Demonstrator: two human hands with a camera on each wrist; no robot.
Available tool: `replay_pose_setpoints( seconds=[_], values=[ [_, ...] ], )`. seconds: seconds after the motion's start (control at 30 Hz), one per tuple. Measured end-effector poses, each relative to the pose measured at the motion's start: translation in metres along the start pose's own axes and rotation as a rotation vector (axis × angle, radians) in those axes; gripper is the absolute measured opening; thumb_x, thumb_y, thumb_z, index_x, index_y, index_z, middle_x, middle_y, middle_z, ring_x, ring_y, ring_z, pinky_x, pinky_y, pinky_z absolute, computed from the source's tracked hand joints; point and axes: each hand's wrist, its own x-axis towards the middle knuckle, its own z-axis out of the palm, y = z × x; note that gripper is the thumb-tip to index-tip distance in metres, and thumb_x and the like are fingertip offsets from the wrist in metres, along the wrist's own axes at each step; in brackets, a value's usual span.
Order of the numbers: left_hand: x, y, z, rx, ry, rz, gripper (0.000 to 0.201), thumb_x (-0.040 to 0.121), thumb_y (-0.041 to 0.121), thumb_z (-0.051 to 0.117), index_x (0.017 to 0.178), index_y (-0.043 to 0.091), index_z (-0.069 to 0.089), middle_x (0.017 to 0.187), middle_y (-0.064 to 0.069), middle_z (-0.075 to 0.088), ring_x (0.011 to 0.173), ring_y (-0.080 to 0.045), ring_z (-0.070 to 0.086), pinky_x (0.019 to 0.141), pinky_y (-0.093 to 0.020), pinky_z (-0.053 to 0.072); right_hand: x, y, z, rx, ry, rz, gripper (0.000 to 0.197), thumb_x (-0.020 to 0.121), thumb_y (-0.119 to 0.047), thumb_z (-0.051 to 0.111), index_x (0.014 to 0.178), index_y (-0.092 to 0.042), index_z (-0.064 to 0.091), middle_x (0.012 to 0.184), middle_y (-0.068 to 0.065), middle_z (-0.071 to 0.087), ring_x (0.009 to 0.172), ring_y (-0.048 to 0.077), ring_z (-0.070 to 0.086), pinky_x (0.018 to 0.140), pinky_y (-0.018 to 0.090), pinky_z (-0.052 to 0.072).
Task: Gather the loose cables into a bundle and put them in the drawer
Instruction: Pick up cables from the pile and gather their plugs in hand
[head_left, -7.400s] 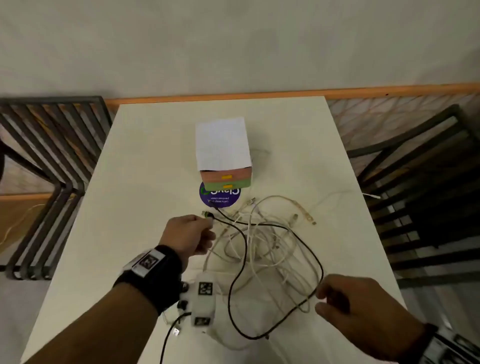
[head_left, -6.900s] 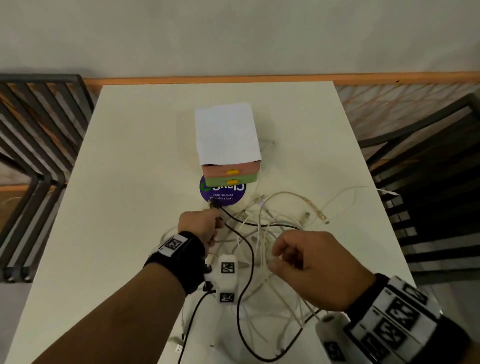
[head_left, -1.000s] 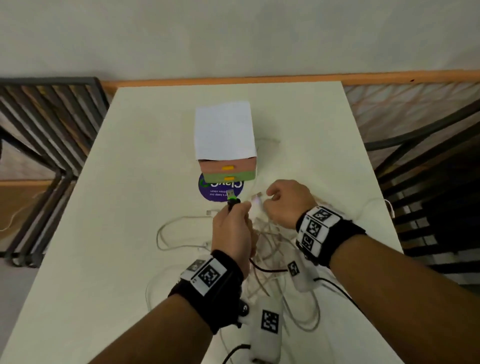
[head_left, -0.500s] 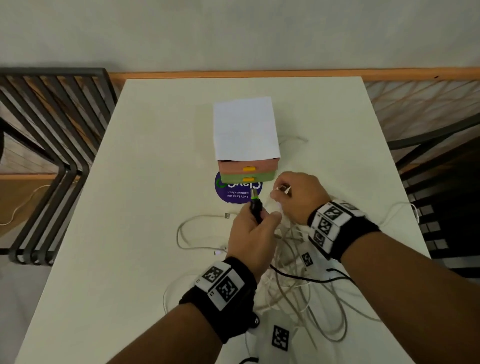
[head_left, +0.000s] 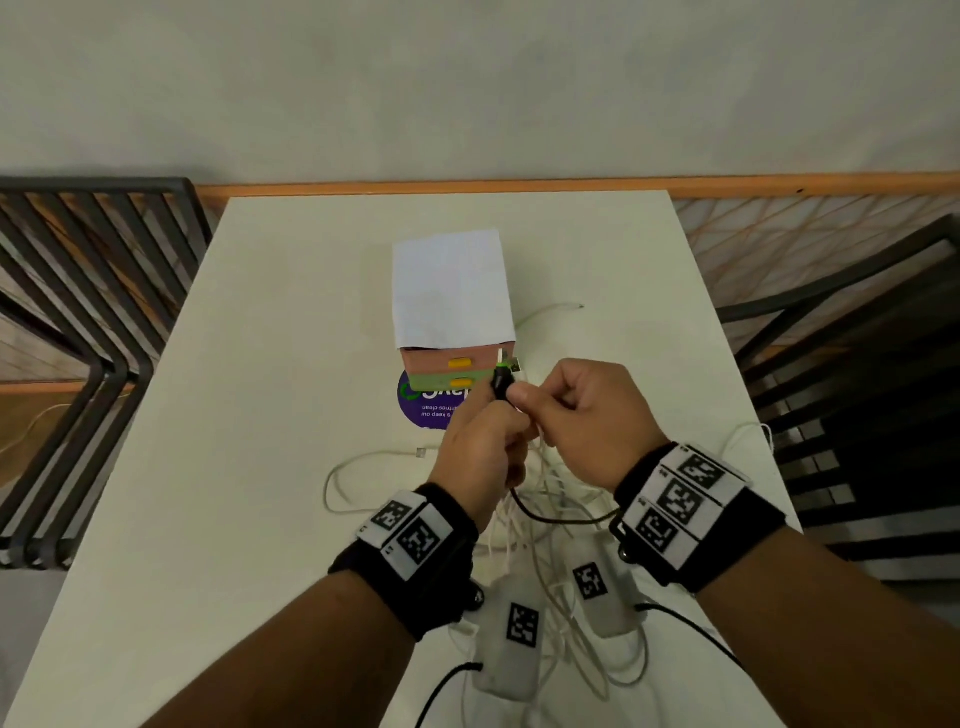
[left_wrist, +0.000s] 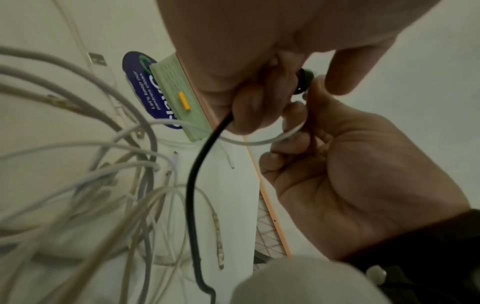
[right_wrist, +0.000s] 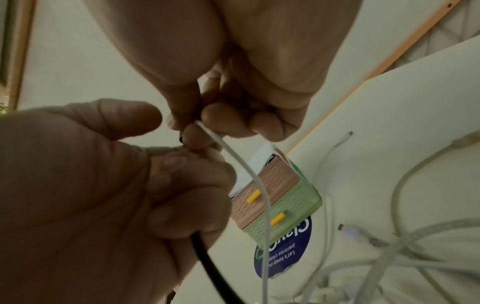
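A tangle of white cables (head_left: 550, 519) lies on the white table (head_left: 249, 467) near its front, under both wrists. My left hand (head_left: 488, 441) grips the black cable (left_wrist: 193, 174) just below its green-tipped plug (head_left: 502, 378), held upright. My right hand (head_left: 576, 410) touches the left and pinches a thin white cable (right_wrist: 261, 185) beside that plug. Behind the hands stands the small drawer box (head_left: 449, 291), with its pink drawer (head_left: 441, 361) and green drawer (head_left: 436, 383) both closed.
A round purple sticker (head_left: 423, 410) lies under the front of the box. One white cable end (head_left: 563, 307) reaches out to the box's right, another loop (head_left: 337, 478) spreads left of my hands. Dark metal chairs (head_left: 78, 322) flank the table on both sides.
My two hands have come together and lifted in front of the drawer box. The right hand has brought a white cable up against the black plug in the left.
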Motion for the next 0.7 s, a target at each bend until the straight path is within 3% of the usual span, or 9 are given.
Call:
replay_pose_setpoints(
  seconds=[0.1, 0.2, 0.3, 0.4, 0.47, 0.53, 0.6, 0.7],
  values=[
    [-0.005, 0.001, 0.005, -0.010, 0.048, -0.009, 0.027, 0.100, 0.013, 0.047, 0.074, 0.018, 0.043, 0.048, 0.013, 0.043, 0.037, -0.003, 0.034, 0.039, -0.018, 0.028, -0.003, 0.003, 0.004, 0.008, -0.007, -0.009, 0.023, 0.087, -0.022, 0.068, 0.069, -0.009, 0.063, 0.056, 0.002, 0.065, 0.046, 0.008, 0.052, 0.046, 0.024, 0.045],
    [-0.004, 0.001, 0.005, -0.030, 0.082, 0.008, 0.023, 0.103, 0.014, 0.050, 0.080, 0.018, 0.051, 0.050, 0.014, 0.048, 0.041, -0.002, 0.039, 0.040, -0.016, 0.030, -0.009, 0.006, 0.006, 0.098, -0.077, -0.010, 0.009, 0.088, -0.011, 0.066, 0.079, -0.010, 0.068, 0.069, 0.005, 0.073, 0.060, 0.015, 0.067, 0.060, 0.033, 0.056],
    [0.001, -0.003, -0.002, -0.027, 0.188, -0.005, 0.019, 0.102, 0.026, 0.053, 0.086, 0.020, 0.058, 0.069, -0.002, 0.051, 0.048, -0.009, 0.038, 0.041, -0.021, 0.030, -0.015, 0.007, 0.008, 0.202, -0.196, -0.018, 0.014, 0.084, -0.003, 0.070, 0.088, -0.016, 0.072, 0.082, 0.004, 0.077, 0.081, 0.024, 0.073, 0.079, 0.035, 0.060],
    [0.002, 0.001, -0.009, -0.079, 0.311, -0.011, 0.038, 0.104, 0.040, 0.046, 0.079, 0.011, 0.055, 0.065, -0.006, 0.051, 0.043, -0.013, 0.034, 0.042, -0.023, 0.029, -0.016, 0.012, 0.010, 0.140, -0.205, -0.005, 0.009, 0.084, -0.008, 0.071, 0.081, -0.016, 0.072, 0.077, 0.006, 0.075, 0.077, 0.027, 0.071, 0.079, 0.041, 0.058],
    [-0.002, 0.008, -0.017, -0.187, 0.262, -0.042, 0.041, 0.105, 0.042, 0.042, 0.076, 0.013, 0.048, 0.053, -0.002, 0.047, 0.038, -0.013, 0.026, 0.042, -0.023, 0.021, -0.016, 0.018, 0.010, 0.086, -0.216, 0.025, 0.009, 0.086, -0.012, 0.070, 0.078, -0.017, 0.071, 0.078, 0.011, 0.073, 0.072, 0.028, 0.067, 0.077, 0.043, 0.055],
    [-0.007, 0.012, -0.026, -0.226, 0.110, -0.060, 0.043, 0.102, 0.042, 0.049, 0.068, 0.020, 0.034, 0.046, 0.003, 0.030, 0.039, -0.013, 0.017, 0.044, -0.025, 0.013, -0.014, 0.023, 0.009, 0.103, -0.195, 0.056, 0.016, 0.088, -0.009, 0.067, 0.076, -0.019, 0.071, 0.076, 0.011, 0.072, 0.070, 0.020, 0.064, 0.077, 0.042, 0.054],
    [-0.013, 0.005, -0.034, 0.035, 0.010, 0.062, 0.052, 0.091, 0.035, 0.066, 0.057, 0.023, 0.028, 0.046, 0.006, 0.023, 0.041, -0.013, 0.016, 0.046, -0.026, 0.015, -0.010, 0.024, 0.010, 0.229, -0.138, 0.117, 0.028, 0.090, -0.006, 0.063, 0.070, -0.023, 0.072, 0.070, 0.005, 0.070, 0.072, 0.019, 0.064, 0.085, 0.045, 0.056],
    [-0.020, 0.000, -0.037, 0.649, 0.019, 0.200, 0.052, 0.085, 0.048, 0.065, 0.052, 0.011, 0.051, 0.046, -0.002, 0.043, 0.047, -0.020, 0.038, 0.051, -0.033, 0.034, -0.002, 0.019, 0.016, 0.306, -0.099, 0.163, 0.024, 0.088, -0.028, 0.062, 0.067, -0.020, 0.070, 0.069, 0.002, 0.068, 0.073, 0.022, 0.060, 0.088, 0.057, 0.054]
  ],
)
